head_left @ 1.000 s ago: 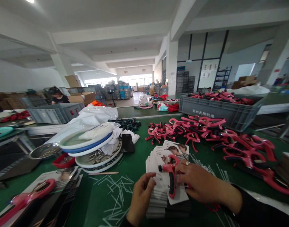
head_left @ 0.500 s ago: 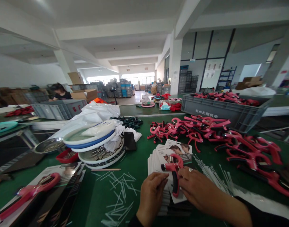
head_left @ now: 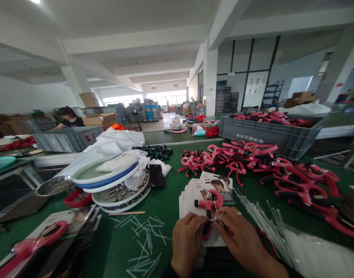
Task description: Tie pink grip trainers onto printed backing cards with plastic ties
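Note:
A pink curved hand tool point(head_left: 214, 200) with a black grip and a black knob lies on a printed card point(head_left: 198, 190), at the top of a card stack. My left hand point(head_left: 189, 240) is at the tool's left side, thumb and forefinger pinched on the end of a thin white cable tie point(head_left: 211, 220) at the grip. My right hand point(head_left: 239, 231), wearing a ring, is closed round red-handled pliers point(head_left: 265, 238). Their tip is close to the tie; the jaws are mostly hidden by my fingers.
Pink tools point(head_left: 252, 158) pile up behind, with a full grey crate point(head_left: 254, 133) beyond. Uncut cable ties point(head_left: 259, 212) lie at right, cut pieces point(head_left: 148, 239) at left. Stacked round trays point(head_left: 119, 197) and a carded tool point(head_left: 40, 237) stand further left. Another person point(head_left: 68, 117) is behind a crate.
Red handles now show under my right hand, which has moved slightly left and down. My hands are closer together, meeting at the tie. The camera view has shifted slightly.

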A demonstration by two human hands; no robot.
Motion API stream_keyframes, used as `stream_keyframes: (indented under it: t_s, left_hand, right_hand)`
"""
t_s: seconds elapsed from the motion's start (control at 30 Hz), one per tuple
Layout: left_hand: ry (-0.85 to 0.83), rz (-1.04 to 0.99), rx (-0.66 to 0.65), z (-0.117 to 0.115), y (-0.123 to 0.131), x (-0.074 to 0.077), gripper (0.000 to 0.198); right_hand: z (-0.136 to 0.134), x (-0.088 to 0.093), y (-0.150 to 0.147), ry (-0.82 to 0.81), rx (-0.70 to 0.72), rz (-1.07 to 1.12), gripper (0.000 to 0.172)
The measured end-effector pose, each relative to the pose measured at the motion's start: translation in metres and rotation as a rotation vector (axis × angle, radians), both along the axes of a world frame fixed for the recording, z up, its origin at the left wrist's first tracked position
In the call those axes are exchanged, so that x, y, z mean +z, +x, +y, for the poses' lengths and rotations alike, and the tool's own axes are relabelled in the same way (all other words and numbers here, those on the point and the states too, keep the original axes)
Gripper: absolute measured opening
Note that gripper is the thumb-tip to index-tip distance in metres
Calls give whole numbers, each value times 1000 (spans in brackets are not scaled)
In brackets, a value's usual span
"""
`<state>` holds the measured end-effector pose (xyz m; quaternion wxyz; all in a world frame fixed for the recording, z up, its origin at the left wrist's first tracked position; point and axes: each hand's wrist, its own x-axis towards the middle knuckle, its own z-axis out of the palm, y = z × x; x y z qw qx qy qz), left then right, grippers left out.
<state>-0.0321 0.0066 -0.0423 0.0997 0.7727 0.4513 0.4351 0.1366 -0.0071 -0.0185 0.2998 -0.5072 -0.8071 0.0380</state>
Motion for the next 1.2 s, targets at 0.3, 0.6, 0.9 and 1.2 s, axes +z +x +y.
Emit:
stream_keyframes:
  t_s: [0.3, 0.6, 0.9, 1.2]
  left_hand:
    - [31, -66, -15, 4, -1, -5, 21]
    - [24, -92, -26, 5, -4, -6, 23]
    - [65, -96, -36, 6, -4, -3, 21]
    - [62, -100, -48, 7, -5, -3, 20]
  right_hand:
    - [1, -2, -1, -14, 8, -34, 23]
    - [3, 0, -4, 9, 16, -11, 23]
    - [4, 1, -4, -16, 29, 6, 24]
    - [3, 5, -4, -17, 32, 1, 24]
